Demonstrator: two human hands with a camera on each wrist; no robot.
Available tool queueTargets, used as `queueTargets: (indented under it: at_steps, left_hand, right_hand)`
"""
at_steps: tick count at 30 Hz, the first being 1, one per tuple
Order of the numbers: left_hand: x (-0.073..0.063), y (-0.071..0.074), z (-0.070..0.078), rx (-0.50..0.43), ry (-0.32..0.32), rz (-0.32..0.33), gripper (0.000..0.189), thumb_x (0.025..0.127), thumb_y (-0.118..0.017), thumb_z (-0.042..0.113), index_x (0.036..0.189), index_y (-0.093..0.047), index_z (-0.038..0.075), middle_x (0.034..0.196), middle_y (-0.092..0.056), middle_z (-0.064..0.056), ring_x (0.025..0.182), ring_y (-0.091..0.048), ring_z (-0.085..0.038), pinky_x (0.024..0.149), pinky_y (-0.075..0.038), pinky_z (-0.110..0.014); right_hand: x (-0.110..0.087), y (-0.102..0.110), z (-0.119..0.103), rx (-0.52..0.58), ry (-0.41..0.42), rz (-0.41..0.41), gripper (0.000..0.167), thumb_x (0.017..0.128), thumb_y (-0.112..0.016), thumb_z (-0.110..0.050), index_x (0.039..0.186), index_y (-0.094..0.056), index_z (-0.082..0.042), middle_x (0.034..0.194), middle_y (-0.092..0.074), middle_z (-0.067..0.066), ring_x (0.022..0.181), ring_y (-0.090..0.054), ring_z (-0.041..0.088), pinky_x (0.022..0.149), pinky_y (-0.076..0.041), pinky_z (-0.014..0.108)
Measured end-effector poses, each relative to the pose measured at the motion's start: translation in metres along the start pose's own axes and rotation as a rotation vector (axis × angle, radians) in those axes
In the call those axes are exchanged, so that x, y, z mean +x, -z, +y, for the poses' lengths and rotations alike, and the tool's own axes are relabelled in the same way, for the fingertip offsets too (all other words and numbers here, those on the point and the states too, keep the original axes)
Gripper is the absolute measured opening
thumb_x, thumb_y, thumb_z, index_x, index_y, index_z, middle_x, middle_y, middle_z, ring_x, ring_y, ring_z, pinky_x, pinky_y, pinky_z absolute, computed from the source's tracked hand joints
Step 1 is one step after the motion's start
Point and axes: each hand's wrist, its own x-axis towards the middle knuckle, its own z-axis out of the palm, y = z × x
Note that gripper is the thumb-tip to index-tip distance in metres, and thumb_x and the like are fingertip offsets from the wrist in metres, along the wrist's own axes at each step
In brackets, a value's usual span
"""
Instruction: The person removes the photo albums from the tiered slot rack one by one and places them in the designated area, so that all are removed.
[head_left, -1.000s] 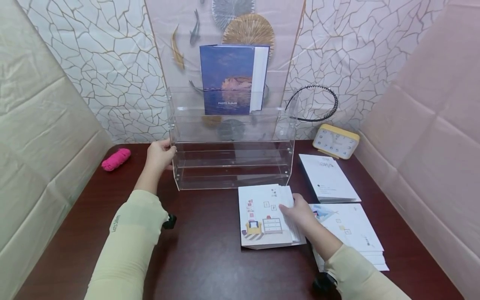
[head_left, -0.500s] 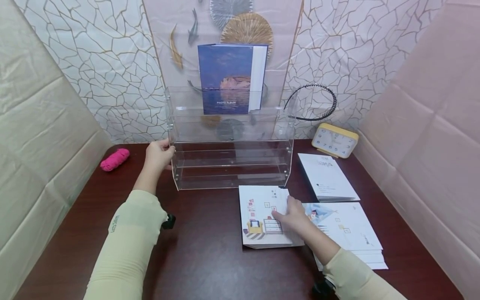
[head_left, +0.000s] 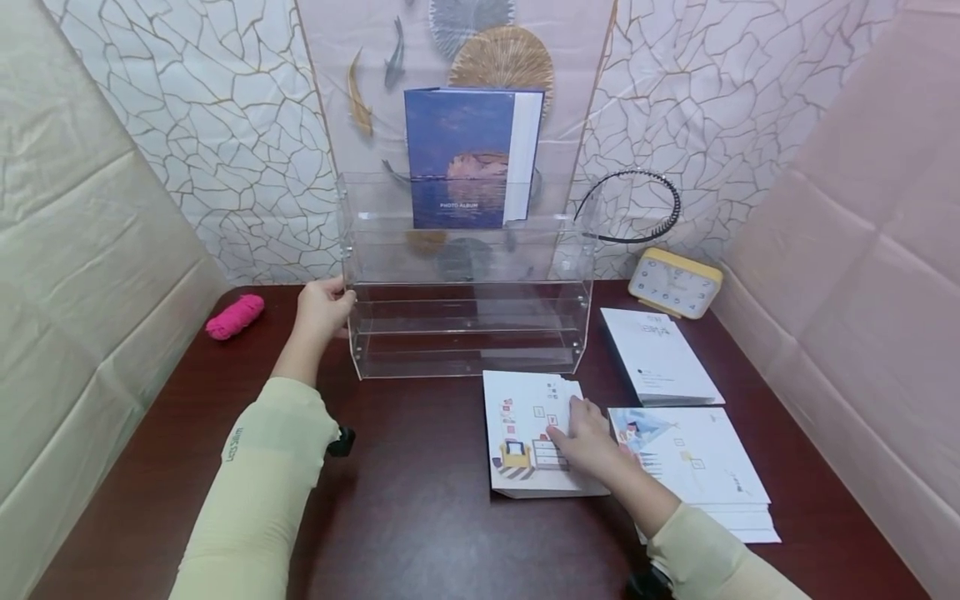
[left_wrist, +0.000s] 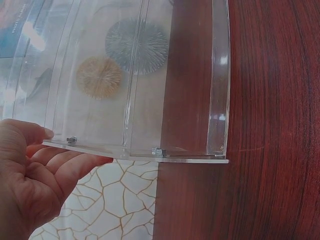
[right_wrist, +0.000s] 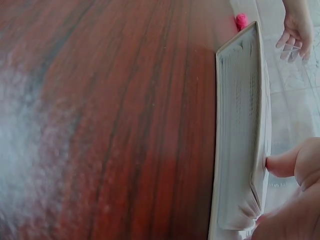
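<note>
My left hand holds the left side panel of a clear acrylic display rack. In the left wrist view the thumb lies on one face of the panel and the fingers are behind it. A thick white photo album, its cover drawn with a yellow chair and drawers, lies flat in front of the rack. My right hand grips this album's right side, thumb on the cover; the right wrist view shows the fingers at the page edges, partly hidden. A blue photo album stands upright in the rack's top tier.
Right of the album lie white albums with a tent picture, overlapping, and another white album behind them. A yellow alarm clock stands at the back right below a black headband. Pink yarn lies at the left.
My right hand has shifted slightly left and further over the white album, and the loose pages at its right edge have drawn in under the cover. The left hand keeps its hold.
</note>
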Motion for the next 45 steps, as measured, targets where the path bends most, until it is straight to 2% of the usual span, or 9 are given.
queueTargets:
  at_steps: [11, 16, 20, 24, 28, 32, 36, 40, 45]
  left_hand:
    - [0.005, 0.004, 0.006, 0.026, -0.013, 0.002, 0.046, 0.092, -0.048, 0.010, 0.138, -0.046, 0.008, 0.096, -0.054, -0.018, 0.074, -0.061, -0.030, 0.060, -0.060, -0.048]
    - [0.007, 0.006, 0.009, 0.052, -0.032, 0.016, 0.045, 0.092, -0.049, 0.010, 0.137, -0.047, 0.009, 0.095, -0.054, -0.018, 0.078, -0.062, -0.036, 0.060, -0.060, -0.048]
    - [0.006, 0.009, 0.011, 0.051, -0.044, 0.032, 0.044, 0.091, -0.049, 0.009, 0.136, -0.049, 0.008, 0.092, -0.055, -0.018, 0.068, -0.063, -0.027, 0.059, -0.059, -0.049]
    - [0.007, 0.012, 0.011, 0.045, -0.045, 0.035, 0.044, 0.091, -0.049, 0.008, 0.135, -0.050, 0.006, 0.090, -0.054, -0.016, 0.064, -0.062, -0.021, 0.059, -0.059, -0.048]
    - [0.009, 0.011, 0.010, 0.048, -0.036, 0.026, 0.045, 0.091, -0.050, 0.008, 0.136, -0.048, 0.006, 0.093, -0.056, -0.018, 0.067, -0.062, -0.020, 0.058, -0.060, -0.044]
    - [0.006, 0.007, 0.008, 0.045, -0.023, 0.018, 0.045, 0.091, -0.051, 0.009, 0.136, -0.048, 0.008, 0.093, -0.058, -0.019, 0.069, -0.063, -0.024, 0.056, -0.061, -0.042]
    - [0.002, 0.003, 0.008, 0.022, -0.019, 0.020, 0.046, 0.090, -0.051, 0.010, 0.136, -0.048, 0.007, 0.088, -0.059, -0.017, 0.068, -0.063, -0.023, 0.055, -0.060, -0.043]
    - [0.001, 0.000, 0.006, 0.020, -0.005, 0.022, 0.046, 0.091, -0.051, 0.011, 0.137, -0.046, 0.008, 0.096, -0.061, -0.022, 0.072, -0.064, -0.024, 0.058, -0.060, -0.045]
    - [0.001, 0.001, 0.001, 0.048, 0.018, 0.011, 0.045, 0.093, -0.050, 0.010, 0.138, -0.046, 0.008, 0.110, -0.059, -0.026, 0.079, -0.063, -0.029, 0.059, -0.060, -0.045]
  right_hand:
    - [0.009, 0.021, -0.012, 0.048, 0.064, 0.052, 0.072, 0.090, -0.059, -0.023, 0.137, -0.023, 0.018, 0.135, -0.031, 0.039, 0.127, -0.026, 0.050, 0.110, -0.023, 0.059]
    - [0.023, 0.082, -0.042, 0.228, 0.187, 0.182, 0.059, 0.094, -0.056, -0.027, 0.136, -0.034, 0.007, 0.128, -0.046, 0.029, 0.118, -0.045, 0.041, 0.102, -0.039, 0.054]
    - [0.038, 0.145, -0.085, 0.464, 0.382, 0.349, 0.039, 0.095, -0.055, -0.025, 0.125, -0.049, 0.000, 0.110, -0.062, 0.017, 0.100, -0.058, 0.027, 0.091, -0.052, 0.037]
    - [0.049, 0.199, -0.136, 0.709, 0.530, 0.508, 0.029, 0.092, -0.060, -0.018, 0.118, -0.054, -0.004, 0.106, -0.062, 0.013, 0.095, -0.059, 0.021, 0.084, -0.053, 0.025]
    - [0.068, 0.228, -0.173, 0.771, 0.580, 0.643, 0.032, 0.091, -0.062, -0.016, 0.119, -0.053, -0.006, 0.114, -0.059, 0.013, 0.101, -0.056, 0.019, 0.084, -0.050, 0.024]
    - [0.102, 0.234, -0.187, 0.763, 0.496, 0.654, 0.051, 0.088, -0.066, -0.025, 0.131, -0.044, -0.009, 0.129, -0.052, 0.008, 0.116, -0.050, 0.014, 0.097, -0.043, 0.019]
    - [0.134, 0.225, -0.189, 0.699, 0.403, 0.586, 0.081, 0.081, -0.072, -0.034, 0.144, -0.026, -0.012, 0.141, -0.040, 0.008, 0.127, -0.040, 0.014, 0.105, -0.035, 0.016]
    - [0.153, 0.211, -0.190, 0.617, 0.343, 0.509, 0.097, 0.076, -0.076, -0.040, 0.146, -0.016, -0.010, 0.140, -0.041, 0.012, 0.128, -0.040, 0.018, 0.105, -0.035, 0.016]
    - [0.164, 0.196, -0.191, 0.530, 0.306, 0.468, 0.099, 0.073, -0.078, -0.044, 0.143, -0.020, -0.006, 0.130, -0.044, 0.013, 0.119, -0.046, 0.023, 0.099, -0.043, 0.021]
